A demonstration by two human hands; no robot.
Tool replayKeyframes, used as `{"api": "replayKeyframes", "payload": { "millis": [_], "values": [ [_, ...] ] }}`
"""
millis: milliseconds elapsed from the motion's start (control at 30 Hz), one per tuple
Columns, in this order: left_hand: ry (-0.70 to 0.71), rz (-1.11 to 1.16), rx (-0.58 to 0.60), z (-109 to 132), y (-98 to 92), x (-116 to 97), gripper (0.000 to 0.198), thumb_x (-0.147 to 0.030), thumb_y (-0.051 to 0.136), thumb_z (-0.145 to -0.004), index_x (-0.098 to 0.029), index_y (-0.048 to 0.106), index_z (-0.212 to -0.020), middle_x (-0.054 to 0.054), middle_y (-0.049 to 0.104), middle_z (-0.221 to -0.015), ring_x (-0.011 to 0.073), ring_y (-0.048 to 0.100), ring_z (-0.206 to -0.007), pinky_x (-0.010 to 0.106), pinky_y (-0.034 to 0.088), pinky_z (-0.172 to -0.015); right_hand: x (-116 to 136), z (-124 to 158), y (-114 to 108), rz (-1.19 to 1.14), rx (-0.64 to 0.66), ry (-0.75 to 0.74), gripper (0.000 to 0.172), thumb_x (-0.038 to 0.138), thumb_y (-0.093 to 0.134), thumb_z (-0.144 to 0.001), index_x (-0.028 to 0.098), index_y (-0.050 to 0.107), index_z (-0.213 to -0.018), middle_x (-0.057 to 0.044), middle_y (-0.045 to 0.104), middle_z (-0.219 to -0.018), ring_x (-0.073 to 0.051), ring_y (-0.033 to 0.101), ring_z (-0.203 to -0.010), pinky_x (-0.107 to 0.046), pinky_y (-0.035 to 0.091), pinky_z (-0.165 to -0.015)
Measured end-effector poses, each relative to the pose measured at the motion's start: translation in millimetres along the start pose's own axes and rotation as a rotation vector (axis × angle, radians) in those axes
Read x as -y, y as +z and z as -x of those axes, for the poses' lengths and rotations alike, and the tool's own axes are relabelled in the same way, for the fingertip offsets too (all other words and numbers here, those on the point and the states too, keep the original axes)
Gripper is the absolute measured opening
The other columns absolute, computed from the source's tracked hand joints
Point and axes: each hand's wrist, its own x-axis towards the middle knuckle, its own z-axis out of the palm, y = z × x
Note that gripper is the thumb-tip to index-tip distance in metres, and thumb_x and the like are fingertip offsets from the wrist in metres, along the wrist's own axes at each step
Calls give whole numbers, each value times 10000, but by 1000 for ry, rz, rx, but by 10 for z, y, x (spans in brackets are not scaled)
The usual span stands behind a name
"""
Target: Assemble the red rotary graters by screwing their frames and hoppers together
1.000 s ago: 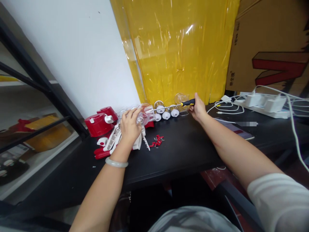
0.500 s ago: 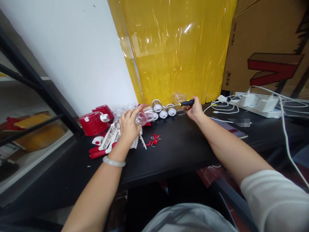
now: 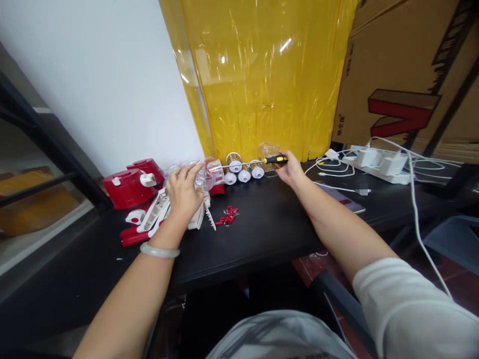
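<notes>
My left hand (image 3: 185, 192) is closed around a clear plastic container (image 3: 214, 172), its fingers stretched along the near side. In my right hand (image 3: 291, 170) is a screwdriver (image 3: 276, 159) with a black and yellow handle. Its long metal shaft points left, level, toward the container's open end; the tip is hard to make out. Several white-ended clear cylinders (image 3: 244, 176) lie behind the shaft. Under and beside my left hand are white plastic parts (image 3: 155, 212) and red housings (image 3: 123, 189). Small red pieces with screws (image 3: 229, 215) lie in front of the container.
Another clear container (image 3: 267, 150) stands behind my right hand. White cables and a power strip (image 3: 377, 167) lie to the right, near a flat tablet-like device (image 3: 340, 196). Yellow plastic sheeting (image 3: 262, 75) and a cardboard box (image 3: 389, 70) rise behind the black table (image 3: 258, 229).
The view has turned a little to the right, so everything sits further left. Both hands keep their hold on the container and the screwdriver, and the left fingers look a little straighter.
</notes>
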Motion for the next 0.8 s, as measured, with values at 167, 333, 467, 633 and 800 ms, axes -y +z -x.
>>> {"api": "replayKeyframes", "payload": {
  "millis": [167, 333, 467, 633, 800],
  "values": [
    [-12, 6, -9, -3, 9, 25, 717, -57, 598, -745, -312, 565, -1415, 75, 612, -1385, 358, 459, -1312, 538, 363, -1089, -22, -46, -31, 91, 37, -66, 312, 528, 598, -863, 234, 606, -760, 32, 592, -643, -122, 602, -559, -239, 494, -517],
    [17, -17, -20, 3, -6, 44, 694, -53, 577, -760, -300, 573, -1408, 81, 622, -1389, 347, 458, -1322, 528, 346, -1100, -154, -126, -105, 289, -34, -153, 449, 665, 671, -788, 224, 613, -727, 70, 481, -462, -91, 424, -352, -203, 326, -345],
    [25, -43, -16, 3, -11, 47, 685, -52, 567, -762, -308, 584, -1397, 73, 625, -1395, 344, 463, -1324, 537, 329, -1107, -216, -104, -106, 271, -58, -141, 287, 477, 727, -778, 235, 582, -722, 118, 400, -422, -70, 322, -330, -188, 344, -349],
    [35, -75, 1, 6, -17, 54, 729, -31, 554, -739, -323, 575, -1406, 59, 623, -1409, 328, 465, -1327, 528, 327, -1110, -175, -28, -31, 97, -79, 8, 181, 311, 649, -793, 227, 522, -694, 94, 477, -477, -63, 376, -361, -187, 389, -403],
    [41, -78, -5, 8, -15, 75, 718, -43, 563, -739, -320, 578, -1402, 61, 630, -1399, 332, 475, -1316, 531, 334, -1106, -178, -37, -55, 92, -13, -14, 333, 503, 622, -834, 237, 484, -691, 62, 531, -506, -99, 464, -386, -226, 415, -413]
  ]
}}
